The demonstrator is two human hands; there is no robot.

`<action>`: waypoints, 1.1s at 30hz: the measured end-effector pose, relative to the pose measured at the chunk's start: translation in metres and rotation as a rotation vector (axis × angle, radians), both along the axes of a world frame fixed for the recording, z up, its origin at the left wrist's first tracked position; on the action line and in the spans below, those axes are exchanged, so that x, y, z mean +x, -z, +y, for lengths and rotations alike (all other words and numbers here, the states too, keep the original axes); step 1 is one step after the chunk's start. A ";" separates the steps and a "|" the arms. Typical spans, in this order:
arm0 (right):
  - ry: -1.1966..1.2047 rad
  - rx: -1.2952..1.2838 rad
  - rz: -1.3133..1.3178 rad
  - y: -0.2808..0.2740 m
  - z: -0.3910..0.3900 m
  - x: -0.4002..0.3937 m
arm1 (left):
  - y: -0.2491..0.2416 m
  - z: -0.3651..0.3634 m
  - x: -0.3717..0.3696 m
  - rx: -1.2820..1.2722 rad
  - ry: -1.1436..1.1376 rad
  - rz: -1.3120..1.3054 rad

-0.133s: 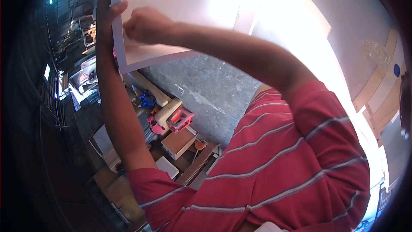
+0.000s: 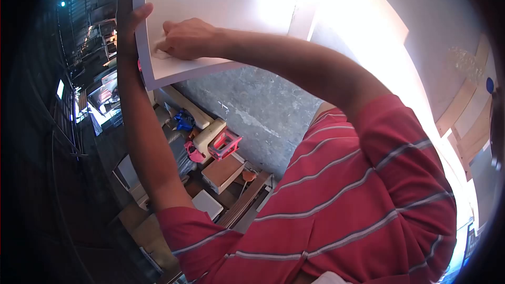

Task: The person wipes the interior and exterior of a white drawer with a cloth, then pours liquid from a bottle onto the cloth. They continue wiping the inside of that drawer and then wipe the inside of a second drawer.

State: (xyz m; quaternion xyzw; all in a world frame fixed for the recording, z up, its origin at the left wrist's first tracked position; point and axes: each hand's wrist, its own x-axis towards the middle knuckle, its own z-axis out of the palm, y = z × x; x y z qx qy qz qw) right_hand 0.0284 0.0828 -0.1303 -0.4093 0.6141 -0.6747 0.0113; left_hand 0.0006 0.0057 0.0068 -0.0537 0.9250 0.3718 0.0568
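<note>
A large white panel with a raised rim [image 2: 141,47], like a shallow box or cabinet piece, stands in front of me. My left hand [image 2: 138,17] grips its left rim, the thumb over the edge and the other fingers hidden behind. Low in the panel's left corner, my right hand [image 2: 190,39] is closed and pressed near the inner face. Under its fingers shows a thin, pale, crumpled piece [image 2: 162,51], too indistinct to tell whether it is cloth or sandpaper.
Below the panel is a grey, scuffed concrete floor [image 2: 236,105]. A red plastic crate [image 2: 225,144], a brown-topped box [image 2: 223,172], a blue bag [image 2: 183,120] and several boards lie to the lower left. Wooden strips [image 2: 463,108] are at the right.
My right hand has slid slightly down and to the right over the panel's inner face. The left hand keeps its hold on the rim. The view has shifted a little.
</note>
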 end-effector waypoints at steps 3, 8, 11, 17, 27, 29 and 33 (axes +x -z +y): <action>-0.107 0.331 0.166 0.009 0.009 -0.032 | 0.004 -0.005 0.000 0.030 -0.094 0.005; -0.306 0.020 -0.130 -0.009 0.001 -0.029 | 0.009 -0.023 -0.006 0.090 -0.129 -0.032; -0.234 0.171 0.008 -0.005 0.005 -0.013 | 0.006 -0.019 -0.001 0.134 -0.204 -0.081; -0.219 0.295 0.190 0.003 0.011 -0.029 | 0.007 0.003 -0.001 0.115 -0.162 0.019; -0.327 0.536 -0.002 0.091 0.054 -0.010 | 0.011 0.014 0.005 0.125 -0.091 0.060; -0.335 0.628 -0.074 0.152 0.074 -0.006 | 0.011 0.016 0.006 0.124 -0.078 0.070; -0.344 0.746 -0.126 0.154 0.105 -0.021 | 0.011 0.020 0.007 0.125 -0.054 0.081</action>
